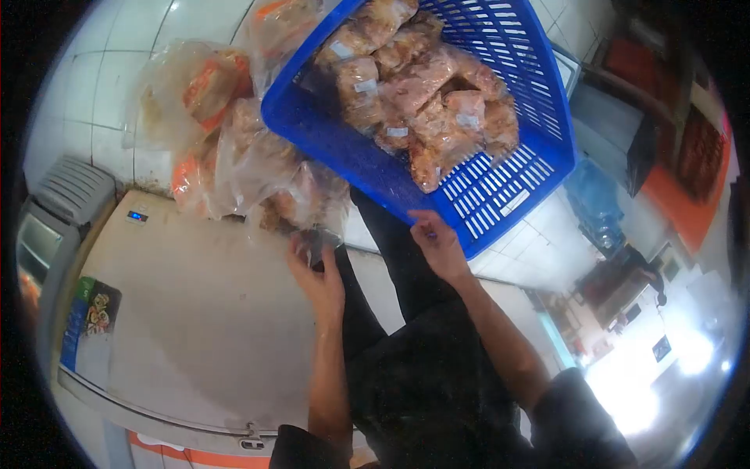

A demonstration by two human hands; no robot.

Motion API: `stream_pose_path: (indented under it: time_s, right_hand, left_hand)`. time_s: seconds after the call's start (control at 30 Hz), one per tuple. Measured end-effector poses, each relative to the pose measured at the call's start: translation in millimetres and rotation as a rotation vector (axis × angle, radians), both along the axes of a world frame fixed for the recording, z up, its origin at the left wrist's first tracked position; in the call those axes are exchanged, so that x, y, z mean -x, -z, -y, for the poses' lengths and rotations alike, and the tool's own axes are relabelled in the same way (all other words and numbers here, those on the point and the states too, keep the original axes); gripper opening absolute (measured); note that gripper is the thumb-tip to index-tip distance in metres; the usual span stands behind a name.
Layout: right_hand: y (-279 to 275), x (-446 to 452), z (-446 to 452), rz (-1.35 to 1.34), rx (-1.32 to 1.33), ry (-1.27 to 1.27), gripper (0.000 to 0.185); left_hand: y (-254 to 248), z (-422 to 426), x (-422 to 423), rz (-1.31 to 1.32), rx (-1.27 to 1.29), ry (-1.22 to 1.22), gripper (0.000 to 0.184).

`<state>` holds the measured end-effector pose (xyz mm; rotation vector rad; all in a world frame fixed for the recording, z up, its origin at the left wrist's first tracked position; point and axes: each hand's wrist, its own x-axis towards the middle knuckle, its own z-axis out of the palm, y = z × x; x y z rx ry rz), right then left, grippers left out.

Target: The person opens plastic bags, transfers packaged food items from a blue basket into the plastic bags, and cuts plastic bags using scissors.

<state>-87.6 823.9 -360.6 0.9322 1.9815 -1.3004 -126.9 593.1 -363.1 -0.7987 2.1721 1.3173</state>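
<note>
Several clear plastic packages of brownish food [430, 98], some with small white labels, lie in a blue slotted basket [547, 102]. My right hand [440, 248] has its fingers curled at the basket's near rim. To the left, my left hand [318, 270] pinches a small piece of clear plastic at the lower edge of a heap of plastic bags [269, 168]. These bags hold similar food, and some show orange patches. The heap rests at the back edge of a white lid [211, 305].
A grey appliance [66, 191] stands at the far left. White wall tiles [117, 86] run behind the bags. On the right are a blue plastic bag [598, 203], a dark box [613, 129] and an orange surface [687, 211]. Bright light glares at the lower right.
</note>
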Motion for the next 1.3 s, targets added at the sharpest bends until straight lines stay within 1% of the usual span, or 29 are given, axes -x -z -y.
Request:
stream_pose_path:
  time_s: [0.07, 0.1, 0.13, 0.17, 0.2, 0.27, 0.3, 0.33, 0.4, 0.47, 0.5, 0.53, 0.57, 0.6, 0.63, 0.67, 0.7, 0.73, 0.77, 0.8, 0.87, 0.9, 0.93, 0.97, 1.07, 1.13, 1.17, 1.23, 1.3]
  right_hand:
    - [5.2, 6.4, -8.2, 0.021, 0.057, 0.077, 0.031]
    - [4.9, 2.7, -18.3, -0.004, 0.114, 0.073, 0.035]
    - [-4.9, 6.9, -26.7, 0.049, 0.118, 0.022, 0.037]
    - [-4.3, 0.7, -36.2, 0.093, 0.171, 0.083, 0.038]
    - [-22.8, 10.0, -34.4, 0.109, 0.171, 0.093, 0.037]
    - [-36.0, 2.8, -50.8, 0.112, 0.269, 0.084, 0.034]
    - [-60.9, 13.4, -41.8, 0.134, 0.259, 0.121, 0.035]
    - [-59.5, 0.9, -53.3, 0.191, 0.224, 0.09, 0.035]
    - [-56.0, -17.1, -81.6, 0.249, 0.319, -0.005, 0.034]
    - [-65.5, -21.2, -81.4, 0.296, 0.245, -0.03, 0.028]
    - [-75.4, -20.8, -81.7, 0.28, 0.21, -0.105, 0.029]
    - [-77.1, -20.1, -83.7, 0.245, 0.367, -0.033, 0.032]
    - [-83.5, -16.0, -74.7, 0.313, 0.257, -0.165, 0.032]
    - [-101.9, -4.2, -57.4, 0.248, 0.242, -0.186, 0.032]
    - [-110.6, 4.9, -46.8, 0.206, 0.244, -0.187, 0.027]
    - [-120.8, 13.1, -40.7, 0.17, 0.242, -0.185, 0.023]
    - [-143.5, 23.1, -25.7, 0.11, 0.254, -0.192, 0.025]
    - [-179.8, 34.1, 3.5, 0.054, 0.262, -0.19, 0.027]
    - [-205.3, 42.2, 24.7, -0.002, 0.27, -0.181, 0.028]
    - [-215.6, 49.2, 32.9, -0.046, 0.293, -0.213, 0.03]
    - [-227.9, 52.3, 38.1, -0.131, 0.328, -0.268, 0.033]
    - [-222.7, 52.1, 27.3, -0.134, 0.354, -0.294, 0.032]
    - [-234.0, 48.1, 24.9, -0.163, 0.311, -0.33, 0.032]
    - [-253.3, 37.8, 26.6, -0.213, 0.261, -0.358, 0.032]
    - [-272.9, 12.7, 39.7, -0.317, 0.244, -0.376, 0.028]
    - [-283.0, -12.5, 33.2, -0.38, 0.266, -0.356, 0.024]
    - [-281.1, -19.3, 16.6, -0.214, 0.333, -0.308, 0.023]
    - [-272.0, -37.3, -2.6, -0.281, 0.305, -0.336, 0.024]
    - [-273.9, -47.9, -6.9, -0.282, 0.247, -0.351, 0.026]
  left_hand:
    - [-27.5, 8.1, -22.2, 0.101, 0.068, -0.05, 0.055]
    - [-46.9, 13.4, -36.6, 0.182, 0.083, -0.012, 0.055]
    - [-69.6, 23.0, -50.7, 0.261, 0.118, 0.009, 0.055]
    - [-95.4, 32.7, -67.1, 0.339, 0.163, 0.009, 0.055]
    - [-116.0, 39.1, -91.1, 0.242, 0.165, -0.049, 0.052]
    - [-170.5, 51.7, -101.1, 0.226, 0.214, -0.101, 0.051]
    - [-195.7, 58.3, -102.1, 0.187, 0.242, -0.139, 0.051]
    - [-219.2, 67.5, -103.1, 0.143, 0.267, -0.169, 0.051]
    - [-265.0, 82.5, -101.5, 0.074, 0.325, -0.241, 0.05]
    - [-306.7, 103.7, -102.2, 0.037, 0.374, -0.322, 0.046]
    - [-320.6, 117.3, -108.6, -0.002, 0.468, -0.319, 0.043]
    - [-330.1, 136.8, -115.6, -0.045, 0.555, -0.311, 0.04]
    - [-336.5, 161.7, -127.1, -0.092, 0.643, -0.296, 0.037]
    - [-344.7, 190.1, -131.5, -0.156, 0.814, -0.307, 0.033]
    - [-352.3, 220.6, -135.3, -0.211, 0.981, -0.317, 0.029]
    - [-357.2, 256.2, -132.3, -0.32, 1.023, -0.528, 0.026]
    - [-365.3, 300.5, -128.1, -0.449, 1.134, -0.537, 0.022]
    - [-364.9, 345.1, -125.1, -0.521, 1.183, -0.603, 0.021]
    - [-362.5, 391.6, -121.4, -0.541, 1.294, -0.584, 0.021]
    - [-365.1, 430.1, -109.6, -0.604, 1.327, -0.571, 0.023]
    - [-345.0, 490.4, -100.5, -0.535, 1.401, -0.567, 0.025]
    - [-329.5, 515.3, -110.8, -0.45, 1.363, -0.506, 0.024]
    - [-311.6, 539.2, -129.5, -0.364, 1.325, -0.443, 0.022]
    - [-306.8, 554.0, -135.7, -0.304, 1.279, -0.381, 0.021]
    - [-337.1, 564.6, -133.5, -0.228, 1.323, -0.437, 0.015]
    - [-372.5, 583.5, -132.7, -0.459, 1.278, -0.617, 0.015]
    - [-392.0, 594.2, -132.8, -0.572, 1.246, -0.707, 0.016]
    - [-432.2, 618.0, -135.1, -0.75, 1.454, -0.649, 0.02]
    - [-479.3, 636.9, -136.8, -0.675, 1.583, -0.671, 0.022]
